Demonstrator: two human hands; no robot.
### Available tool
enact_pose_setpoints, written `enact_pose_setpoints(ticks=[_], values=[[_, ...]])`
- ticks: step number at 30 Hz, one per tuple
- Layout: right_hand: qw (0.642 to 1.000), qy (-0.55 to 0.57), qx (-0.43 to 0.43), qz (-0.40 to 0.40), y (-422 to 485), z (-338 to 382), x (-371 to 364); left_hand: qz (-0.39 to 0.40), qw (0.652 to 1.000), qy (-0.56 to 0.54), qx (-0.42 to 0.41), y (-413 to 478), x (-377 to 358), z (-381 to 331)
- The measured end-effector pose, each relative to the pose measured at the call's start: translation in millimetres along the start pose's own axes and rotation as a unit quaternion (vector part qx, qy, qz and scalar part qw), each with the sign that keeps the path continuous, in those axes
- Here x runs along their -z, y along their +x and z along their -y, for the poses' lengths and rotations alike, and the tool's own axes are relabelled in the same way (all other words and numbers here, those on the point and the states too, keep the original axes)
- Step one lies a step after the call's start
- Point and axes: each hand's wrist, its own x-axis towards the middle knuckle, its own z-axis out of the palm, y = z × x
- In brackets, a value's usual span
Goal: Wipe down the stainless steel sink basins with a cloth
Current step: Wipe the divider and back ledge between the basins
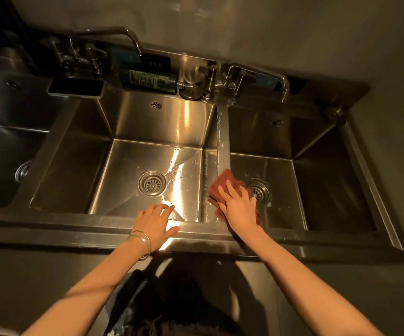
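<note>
A stainless steel sink unit has a middle basin [128, 122] and a right basin [317, 170], split by a narrow divider [223, 141]. My right hand [238, 206] presses flat on a reddish-brown cloth [225, 181] against the near end of that divider, at the left side of the right basin, beside its drain [259, 191]. My left hand [156, 221], with bangles on the wrist, rests with fingers spread on the front rim [75, 229] of the middle basin and holds nothing. Water drops lie around the middle drain [151, 183].
A third basin [4, 151] lies at the left. Two swivel faucets [283, 82] [133, 38] rise from the back ledge, with a dark green bottle [149, 81] lying there and a dark tray [75, 88] to its left. A wall stands behind.
</note>
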Motion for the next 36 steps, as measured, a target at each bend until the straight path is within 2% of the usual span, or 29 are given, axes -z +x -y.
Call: enact_pose_setpoints(ticks=[6, 9, 12, 15, 17, 19, 21, 22, 24, 26, 28, 31, 33, 36], values=[[0.997, -0.066, 0.022, -0.014, 46.3, 1.0, 32.0, 0.009, 0.999, 0.038, 0.001, 2.8, 6.7, 1.6], [0.991, -0.072, 0.105, -0.041, 21.3, -14.4, 33.5, 0.006, 0.997, 0.072, -0.024, 5.5, 9.8, 3.1], [0.970, -0.093, 0.203, -0.092, -8.2, -31.8, 32.5, 0.003, 0.993, 0.073, -0.095, 7.7, 15.8, 5.3], [0.958, -0.095, 0.258, -0.078, -33.0, -32.6, 25.0, -0.023, 0.989, 0.070, -0.127, 10.8, 19.9, 7.1], [0.965, -0.059, 0.242, -0.089, -30.6, -26.3, 24.5, 0.022, 0.991, 0.042, -0.125, 17.0, 27.8, 8.8], [0.972, 0.002, 0.210, -0.106, -15.1, -19.1, 28.3, -0.002, 0.989, 0.046, -0.137, 23.7, 32.0, 12.3], [0.981, 0.085, 0.154, -0.076, 7.7, -11.0, 34.8, 0.006, 0.979, 0.103, -0.177, 27.2, 41.0, 12.3], [0.987, 0.095, 0.117, -0.047, 21.4, -9.4, 37.6, -0.031, 0.971, 0.119, -0.206, 28.8, 43.3, 10.7], [0.995, 0.060, 0.077, -0.037, 53.1, -8.9, 41.8, -0.066, 0.960, 0.123, -0.242, 31.0, 46.1, 4.2], [0.998, 0.014, 0.059, -0.025, 76.8, -5.4, 44.7, -0.053, 0.960, 0.143, -0.236, 34.7, 48.5, -0.8], [0.998, -0.033, 0.056, -0.010, 80.4, -2.5, 43.1, -0.042, 0.969, 0.107, -0.220, 41.5, 45.6, -2.9], [0.997, 0.007, 0.063, -0.041, 49.1, 0.6, 33.1, -0.021, 0.974, 0.075, -0.214, 55.4, 44.9, -0.3], [0.997, 0.021, 0.060, -0.047, 32.2, -3.7, 27.8, 0.050, 0.977, 0.092, -0.184, 62.0, 44.1, 1.4], [0.995, 0.027, 0.086, -0.031, 43.9, -12.1, 34.9, 0.046, 0.985, 0.075, -0.149, 74.0, 40.3, -7.5]])
